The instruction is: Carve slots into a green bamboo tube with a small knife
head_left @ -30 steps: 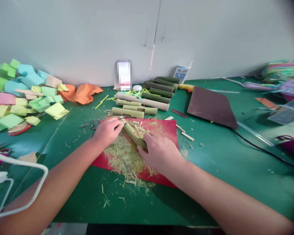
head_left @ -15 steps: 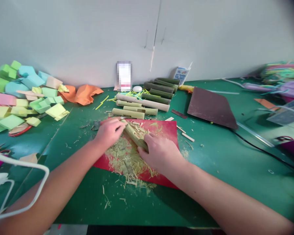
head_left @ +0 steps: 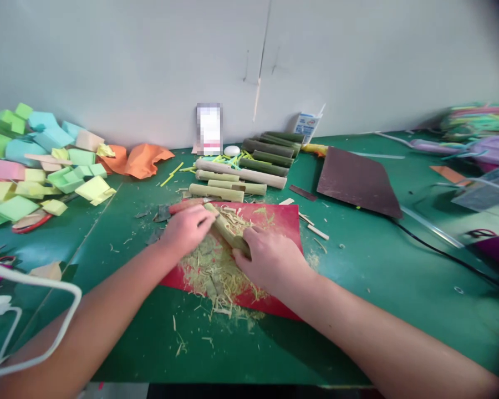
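Observation:
A pale green bamboo tube [head_left: 223, 226] lies slantwise over a red sheet [head_left: 285, 221]. My right hand [head_left: 272, 257] is wrapped around its near end. At the far end, my left hand [head_left: 188, 228] is closed in a pinch against the tube's upper side; a small dark bit shows between thumb and fingers, too unclear to name. Beneath the tube, the sheet is strewn with fine dust and curled shavings [head_left: 216, 274]. Just beyond my left hand rests a reddish-handled tool [head_left: 187, 205], its other end partly hidden.
Several bamboo tubes [head_left: 216, 192] lie in rows behind the sheet. Folded coloured papers [head_left: 16, 208] pile up at left, near orange paper [head_left: 145, 160]. A phone [head_left: 210, 128] and a drink carton [head_left: 307, 127] stand by the wall. A dark brown board [head_left: 357, 183] lies right; a white cable [head_left: 66, 321] crosses lower left.
My left hand has moved slightly along the tube's far end, and more of the reddish handle shows behind it. My right hand keeps its grip on the tube.

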A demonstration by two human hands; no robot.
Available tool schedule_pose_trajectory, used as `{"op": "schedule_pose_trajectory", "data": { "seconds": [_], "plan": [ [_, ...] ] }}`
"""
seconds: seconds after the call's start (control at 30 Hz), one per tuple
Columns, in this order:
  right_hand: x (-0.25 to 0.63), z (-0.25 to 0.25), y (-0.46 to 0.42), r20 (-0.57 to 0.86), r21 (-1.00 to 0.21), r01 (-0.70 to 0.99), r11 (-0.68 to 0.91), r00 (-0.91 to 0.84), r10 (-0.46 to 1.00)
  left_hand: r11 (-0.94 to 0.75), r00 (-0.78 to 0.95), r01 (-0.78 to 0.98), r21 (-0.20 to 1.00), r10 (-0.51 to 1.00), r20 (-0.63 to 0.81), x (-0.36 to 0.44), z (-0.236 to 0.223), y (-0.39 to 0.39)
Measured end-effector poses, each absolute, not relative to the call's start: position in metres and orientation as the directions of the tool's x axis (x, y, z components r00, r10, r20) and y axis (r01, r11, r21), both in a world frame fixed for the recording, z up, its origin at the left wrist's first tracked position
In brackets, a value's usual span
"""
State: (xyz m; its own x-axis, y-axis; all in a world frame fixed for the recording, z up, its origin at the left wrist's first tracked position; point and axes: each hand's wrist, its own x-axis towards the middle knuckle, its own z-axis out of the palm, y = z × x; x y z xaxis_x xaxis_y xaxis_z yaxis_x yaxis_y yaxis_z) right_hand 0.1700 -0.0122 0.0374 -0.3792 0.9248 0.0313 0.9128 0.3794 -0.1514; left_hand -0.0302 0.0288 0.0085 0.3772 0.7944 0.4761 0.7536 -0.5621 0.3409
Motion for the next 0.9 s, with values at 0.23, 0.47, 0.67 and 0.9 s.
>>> {"op": "schedule_pose_trajectory", "data": {
  "seconds": [0.23,0.47,0.67,0.9],
  "plan": [
    [0.1692,0.0366,-0.0125,0.032,-0.146,0.913,0.381,-0.38,0.924,-0.563,0.382,0.758,0.33,0.793,0.475,-0.0319,0.0075,0.0319],
    [0.1694,0.0386,-0.0128,0.018,-0.159,0.91,0.383,-0.386,0.922,-0.602,0.434,0.717,0.352,0.78,0.45,-0.0307,0.0087,0.0286],
    [0.1696,0.0387,-0.0125,-0.001,-0.161,0.911,0.379,-0.384,0.923,-0.581,0.394,0.735,0.351,0.786,0.476,-0.0327,0.009,0.0308],
    [0.1689,0.0391,-0.0127,0.005,-0.157,0.915,0.372,-0.376,0.927,-0.552,0.364,0.77,0.321,0.792,0.489,-0.0364,0.0075,0.032]
  ]
}}
